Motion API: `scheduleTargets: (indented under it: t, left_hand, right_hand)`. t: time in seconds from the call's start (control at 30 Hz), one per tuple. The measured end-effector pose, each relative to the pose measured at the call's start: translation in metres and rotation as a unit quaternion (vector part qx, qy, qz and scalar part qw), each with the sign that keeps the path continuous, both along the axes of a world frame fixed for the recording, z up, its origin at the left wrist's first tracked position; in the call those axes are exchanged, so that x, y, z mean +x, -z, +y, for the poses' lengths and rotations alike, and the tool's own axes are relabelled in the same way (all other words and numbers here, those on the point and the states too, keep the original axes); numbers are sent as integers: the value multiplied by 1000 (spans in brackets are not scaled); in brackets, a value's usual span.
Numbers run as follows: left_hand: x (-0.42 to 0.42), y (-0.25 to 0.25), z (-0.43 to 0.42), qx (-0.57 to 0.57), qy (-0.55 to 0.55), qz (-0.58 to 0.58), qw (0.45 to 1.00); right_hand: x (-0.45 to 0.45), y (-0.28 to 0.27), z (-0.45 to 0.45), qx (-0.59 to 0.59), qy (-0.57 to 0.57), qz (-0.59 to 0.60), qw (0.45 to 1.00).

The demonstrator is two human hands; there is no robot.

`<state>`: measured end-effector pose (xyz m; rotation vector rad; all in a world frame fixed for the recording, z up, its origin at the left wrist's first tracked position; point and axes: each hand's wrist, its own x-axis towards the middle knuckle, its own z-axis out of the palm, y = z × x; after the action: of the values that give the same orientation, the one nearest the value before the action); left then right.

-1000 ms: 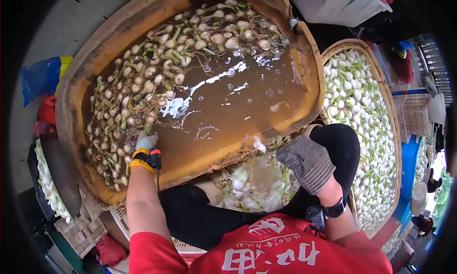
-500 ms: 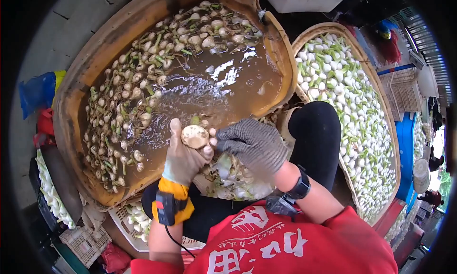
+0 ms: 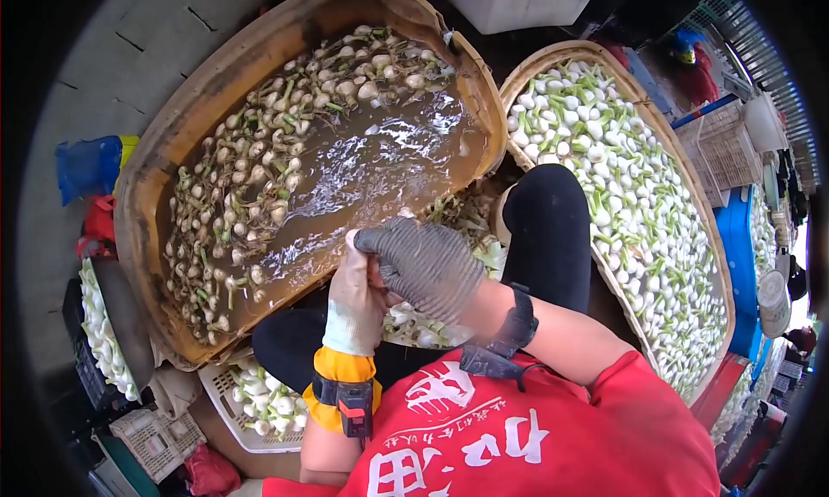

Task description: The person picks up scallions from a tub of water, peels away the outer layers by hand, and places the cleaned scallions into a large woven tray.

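Note:
My left hand [image 3: 356,288], in a pale glove, is closed around a garlic bulb that is now mostly hidden by the hands. My right hand [image 3: 425,268], in a dark grey knitted glove, presses against the left with its fingers curled over the bulb. Both hands are in front of my lap, at the near edge of a large orange-brown tub [image 3: 142,285]. In its muddy water [image 3: 345,186] float many unpeeled bulbs [image 3: 233,203] with short stems. Pale peelings [image 3: 423,329] lie in a heap below my hands.
At right stands a long tub [image 3: 724,298] full of white peeled bulbs [image 3: 635,212] with green stems. A white crate [image 3: 229,411] with peeled bulbs is at lower left. A white container [image 3: 518,5] stands beyond the tubs, and a blue container [image 3: 732,246] at far right.
My right hand has moved left and closed over the bulb in my left hand, covering it. My left hand has turned, and the view has shifted slightly.

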<state>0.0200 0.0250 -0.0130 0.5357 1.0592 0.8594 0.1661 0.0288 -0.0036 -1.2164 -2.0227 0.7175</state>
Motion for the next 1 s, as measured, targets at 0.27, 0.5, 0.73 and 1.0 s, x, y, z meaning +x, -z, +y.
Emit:
scheduleTargets:
  t: [0.27,0.5,0.73,1.0]
  left_hand:
    - [-15,-28,-23,68,169,12,983]
    - [-14,-44,-40,116,123,47,984]
    - [-12,-25,-43,192,128,142,963]
    - [-15,15,-39,153,39,118,980]
  right_hand:
    - [16,-2,20,-36,158,173,971]
    - [85,3,63,133,425,99,890]
    - [43,-14,-7,-223,58,78,970]
    - [10,-16,-5,-250,25,-47,967]
